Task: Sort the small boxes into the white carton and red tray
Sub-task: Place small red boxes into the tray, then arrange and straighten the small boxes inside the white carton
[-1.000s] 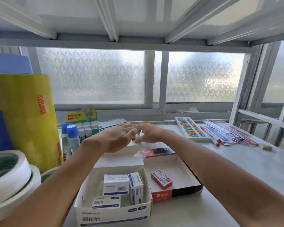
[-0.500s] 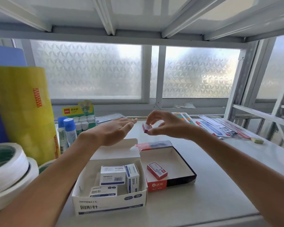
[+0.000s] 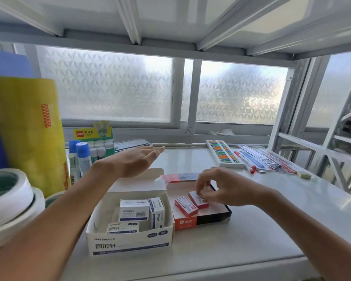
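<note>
The white carton (image 3: 130, 243) stands open at the front of the shelf with three small white-and-blue boxes (image 3: 134, 209) inside. To its right lies the red tray (image 3: 185, 222), holding one small red box (image 3: 185, 205). My right hand (image 3: 221, 189) is inside the tray, fingertips closed on a second small red box (image 3: 199, 200) that sits right beside the first. My left hand (image 3: 134, 161) hovers flat above the carton's raised flap, fingers stretched out and holding nothing.
Tape rolls (image 3: 8, 201) and a tall yellow roll (image 3: 28, 128) crowd the left. Glue bottles (image 3: 82, 157) and a glue-stick display (image 3: 100, 145) stand behind the carton. A bead abacus (image 3: 223, 156) and flat packets (image 3: 261, 159) lie at the back right. A shelf hangs low overhead.
My right hand took a small red box from the back of the shelf, lifted it, and has brought it down into the red tray. My left hand drew back slightly, staying flat.
</note>
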